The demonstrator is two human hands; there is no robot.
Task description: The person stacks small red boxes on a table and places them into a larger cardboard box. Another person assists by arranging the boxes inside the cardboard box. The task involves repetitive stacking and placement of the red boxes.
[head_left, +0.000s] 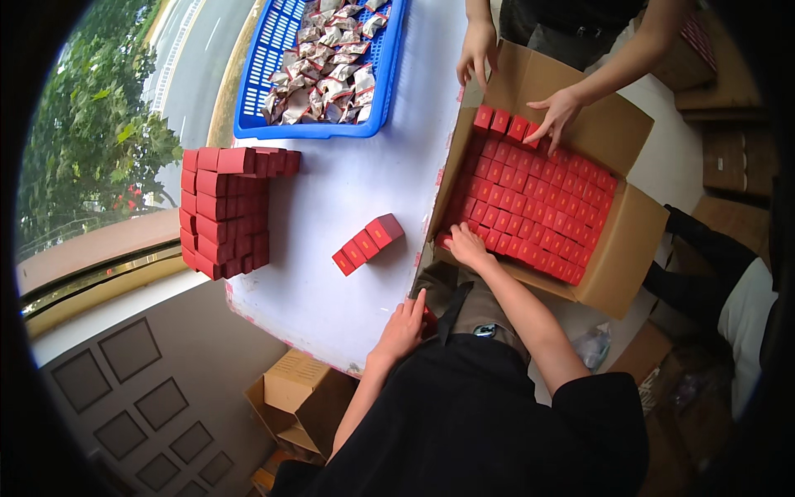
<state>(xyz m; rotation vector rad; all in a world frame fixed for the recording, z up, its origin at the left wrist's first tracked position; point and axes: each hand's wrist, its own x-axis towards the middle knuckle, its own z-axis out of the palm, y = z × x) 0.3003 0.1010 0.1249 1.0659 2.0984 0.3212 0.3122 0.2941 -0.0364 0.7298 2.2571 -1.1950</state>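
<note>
A large open carton (pixel 633 232) on the right holds rows of small red boxes (pixel 534 207). My right hand (pixel 467 247) reaches into its near left corner, fingers closed around a small red box (pixel 443 240) that they partly cover. Below the table's edge, close to my body, my left hand (pixel 399 331) is closed on another small red box (pixel 429 321), mostly hidden. A short row of red boxes (pixel 364 247) lies on the white table (pixel 331 190), left of the carton.
Stacked red boxes (pixel 224 211) stand at the table's left, by the window. Behind them a blue basket (pixel 319 131) holds several small wrapped packets (pixel 331 62). Across the carton, another person's hands (pixel 556 116) reach over its far row. A brown carton (pixel 298 393) sits below the table.
</note>
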